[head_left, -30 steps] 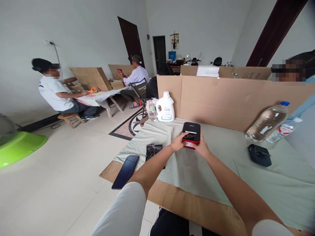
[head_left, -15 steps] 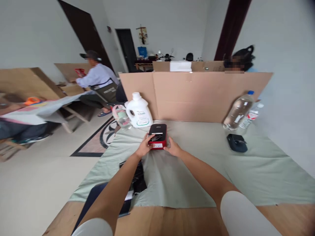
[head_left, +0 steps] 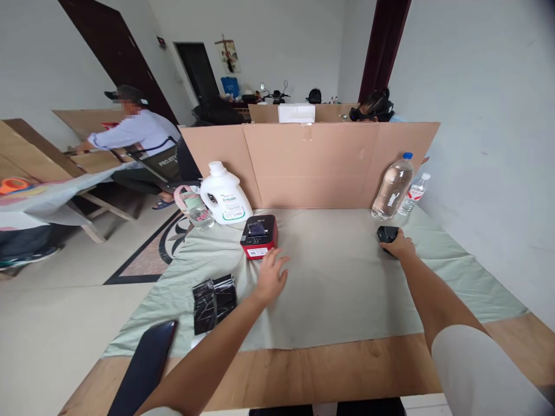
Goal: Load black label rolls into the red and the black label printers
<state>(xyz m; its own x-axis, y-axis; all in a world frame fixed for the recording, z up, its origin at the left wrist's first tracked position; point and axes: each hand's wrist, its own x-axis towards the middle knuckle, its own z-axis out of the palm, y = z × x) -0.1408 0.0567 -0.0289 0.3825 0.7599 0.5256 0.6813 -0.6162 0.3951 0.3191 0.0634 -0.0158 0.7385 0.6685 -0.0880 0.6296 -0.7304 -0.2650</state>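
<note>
cloth [head_left: 338,289]: pale sage green, plain, covers most of the table
table [head_left: 347,370]: light brown wood, bare strip along near edge
small box [head_left: 259,236]: red body, black top, white label w/ barcode on front
device under right hand [head_left: 398,245]: black [head_left: 385,233], nr right edge
left hand [head_left: 271,276]: bare, over green cloth
cardboard screen [head_left: 312,167]: plain tan, along far edge
jug [head_left: 224,195]: white, green-white label, far left corner
bottles [head_left: 392,186]: clear, blue cap; smaller one white cap, red label
phone [head_left: 143,370]: glossy black, near left corner
wrapped packs [head_left: 213,294]: shiny black
</note>
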